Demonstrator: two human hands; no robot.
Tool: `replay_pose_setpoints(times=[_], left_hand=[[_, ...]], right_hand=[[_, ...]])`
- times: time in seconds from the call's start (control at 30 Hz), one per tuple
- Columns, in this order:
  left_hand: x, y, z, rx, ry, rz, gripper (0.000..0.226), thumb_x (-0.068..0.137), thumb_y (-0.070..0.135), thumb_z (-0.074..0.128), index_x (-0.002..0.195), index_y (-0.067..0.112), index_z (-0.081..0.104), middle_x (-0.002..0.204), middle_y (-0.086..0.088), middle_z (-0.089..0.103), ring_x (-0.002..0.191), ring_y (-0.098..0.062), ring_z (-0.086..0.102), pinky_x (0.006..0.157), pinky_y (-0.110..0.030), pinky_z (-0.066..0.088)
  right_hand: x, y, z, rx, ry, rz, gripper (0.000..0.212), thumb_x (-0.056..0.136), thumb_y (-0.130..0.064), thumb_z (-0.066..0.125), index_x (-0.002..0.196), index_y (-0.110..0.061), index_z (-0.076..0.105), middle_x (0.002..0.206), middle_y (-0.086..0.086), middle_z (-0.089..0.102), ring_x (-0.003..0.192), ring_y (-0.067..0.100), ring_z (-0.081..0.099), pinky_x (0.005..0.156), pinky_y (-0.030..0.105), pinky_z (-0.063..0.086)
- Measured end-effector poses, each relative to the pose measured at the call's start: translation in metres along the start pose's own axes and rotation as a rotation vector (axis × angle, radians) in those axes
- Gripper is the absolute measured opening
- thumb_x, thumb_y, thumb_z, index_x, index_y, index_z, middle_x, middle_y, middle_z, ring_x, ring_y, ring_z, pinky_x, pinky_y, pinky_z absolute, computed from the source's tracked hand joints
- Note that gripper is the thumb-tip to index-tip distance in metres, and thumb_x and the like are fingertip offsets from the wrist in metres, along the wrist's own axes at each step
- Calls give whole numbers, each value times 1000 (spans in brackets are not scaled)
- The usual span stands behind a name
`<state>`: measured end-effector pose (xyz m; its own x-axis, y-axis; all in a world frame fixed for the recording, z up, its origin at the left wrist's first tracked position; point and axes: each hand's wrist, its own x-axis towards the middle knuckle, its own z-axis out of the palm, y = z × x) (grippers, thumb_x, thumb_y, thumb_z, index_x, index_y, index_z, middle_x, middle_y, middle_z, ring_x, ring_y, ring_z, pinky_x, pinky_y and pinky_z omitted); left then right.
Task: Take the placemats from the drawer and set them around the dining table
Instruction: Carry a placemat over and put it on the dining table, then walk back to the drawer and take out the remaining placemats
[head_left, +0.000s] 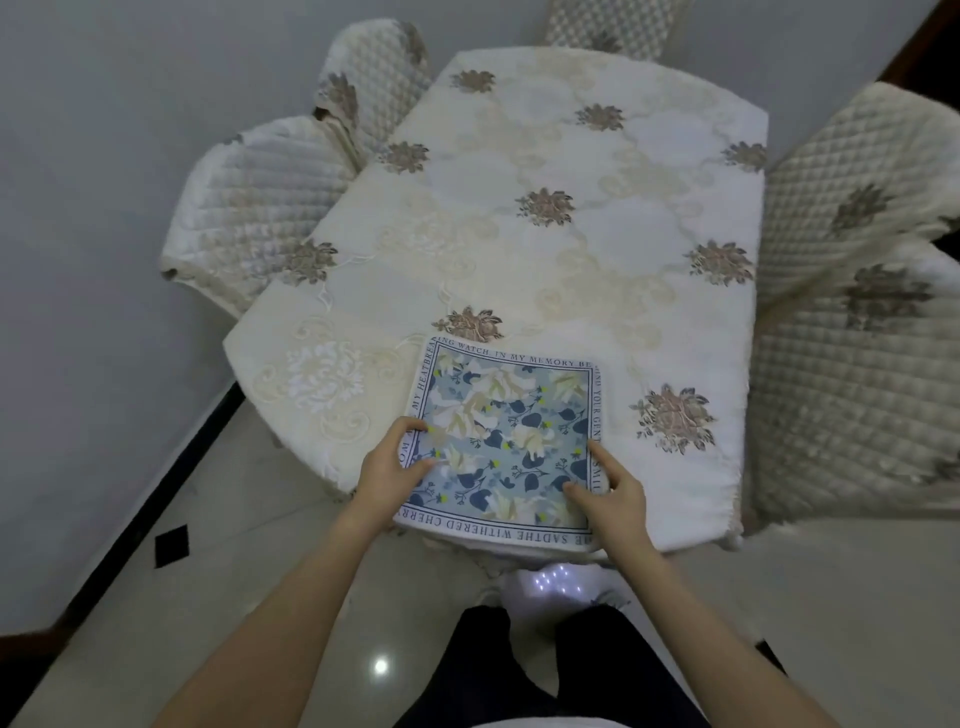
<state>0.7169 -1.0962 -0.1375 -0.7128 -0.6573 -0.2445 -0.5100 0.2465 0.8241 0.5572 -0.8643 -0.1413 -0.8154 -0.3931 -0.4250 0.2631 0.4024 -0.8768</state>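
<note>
- Placemats (506, 441) lie at the near edge of the dining table (571, 234), just in front of the person; whether this is one mat or a stack of several cannot be told from the view.
- On the placemats, the left hand (392, 465) rests at the left border with its fingers bent onto the cloth, and the right hand (610, 491) rests at the right border with fingertips pressing the surface. The hands are apart, one on each side, and neither clearly pinches the fabric.
- Beyond the placemats, the table carries a cream tablecloth with brown flower motifs, and quilted chairs (852, 218) stand around it.
- Likely risk: the near border of the placemats reaches the table edge and seems to hang a little over it, so a pull toward the body could make them slide off to the floor.
- Another risk: the tablecloth under the placemats looks smooth and loose, so pushing the mat forward may wrinkle or drag the cloth with it.
- Writing runs around the border of the placemats. The readable parts are "WATCH. IN MY MEMORY BE" on the far side, "SADTHE WITHERED CHERRY" on the near side, upside down, and "YOUR GENT" on the right side. No brand name is visible.
</note>
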Motion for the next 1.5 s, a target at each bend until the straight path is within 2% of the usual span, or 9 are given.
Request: replay_pose_setpoints(times=[0.07, 0.3, 0.47, 0.63, 0.73, 0.9, 1.07, 1.23, 1.5], left_hand=[[6, -13, 2, 8, -6, -5, 34, 85, 14, 69, 112, 24, 51, 115, 6, 56, 88, -18, 61, 61, -10, 42], [13, -39, 12, 118, -17, -46, 58, 85, 19, 70, 137, 16, 42, 113, -12, 44, 102, -21, 46, 80, -22, 34], [15, -58, 17, 644, 5, 131, 60, 92, 36, 57, 145, 16, 37, 151, -19, 27, 137, -35, 25, 110, -47, 27], [15, -67, 19, 868, -157, 329, 62, 100, 49, 14, 147, 13, 31, 154, -7, 28, 142, -23, 19, 115, -40, 6], [15, -69, 20, 890, -191, 309, 61, 100, 47, 12, 149, 14, 26, 156, -6, 22, 144, -22, 17, 116, -41, 7], [20, -59, 18, 900, -184, 343, 60, 94, 44, 28, 140, 10, 44, 147, -12, 41, 135, -30, 40, 112, -41, 19], [26, -29, 21, 913, -172, 312, 55, 91, 38, 29, 127, 9, 58, 128, -19, 58, 113, -38, 57, 96, -51, 44], [22, 28, 42, 795, -80, 417, 50, 92, 36, 27, 113, 9, 63, 105, -9, 67, 89, -31, 63, 79, -40, 49], [-34, 141, 128, 638, -41, 713, 45, 95, 34, 32, 113, 7, 63, 102, -7, 66, 91, -29, 60, 80, -40, 48]], right_hand=[[-4, 10, 11, -19, 36, 23, 66, 75, -1, 73, 135, -22, 54, 130, 1, 61, 114, 16, 60, 97, 41, 51], [1, 16, 18, -355, 34, 20, 68, 79, -14, 74, 140, -22, 46, 126, 5, 55, 118, 22, 52, 101, 30, 41], [5, 21, 21, -754, 30, -78, 73, 84, -29, 69, 147, -22, 35, 154, 13, 21, 141, 28, 18, 113, 33, 19], [16, 32, 22, -1069, -164, -295, 89, 79, -68, 32, 153, -25, 9, 159, -3, -5, 148, 17, -4, 120, 35, 3], [19, 42, 19, -1165, -195, -328, 87, 81, -74, 12, 151, -26, -6, 156, -6, -13, 145, 12, -13, 118, 31, -5], [17, 50, 19, -1232, -183, -332, 79, 94, -67, 7, 153, -15, 16, 158, 6, 13, 146, 27, 16, 116, 36, 5], [18, 32, 10, -1061, -169, -344, 76, 90, -66, 13, 152, -23, 18, 158, -8, 12, 147, 14, 10, 121, 40, 6], [2, 7, -27, -809, -25, -397, 57, 95, -49, 36, 141, -16, 45, 143, 1, 48, 134, 19, 40, 112, 40, 32], [-65, -1, -160, -931, 233, -522, 51, 95, -46, 38, 133, -16, 54, 135, 0, 55, 132, 25, 43, 110, 40, 31]])
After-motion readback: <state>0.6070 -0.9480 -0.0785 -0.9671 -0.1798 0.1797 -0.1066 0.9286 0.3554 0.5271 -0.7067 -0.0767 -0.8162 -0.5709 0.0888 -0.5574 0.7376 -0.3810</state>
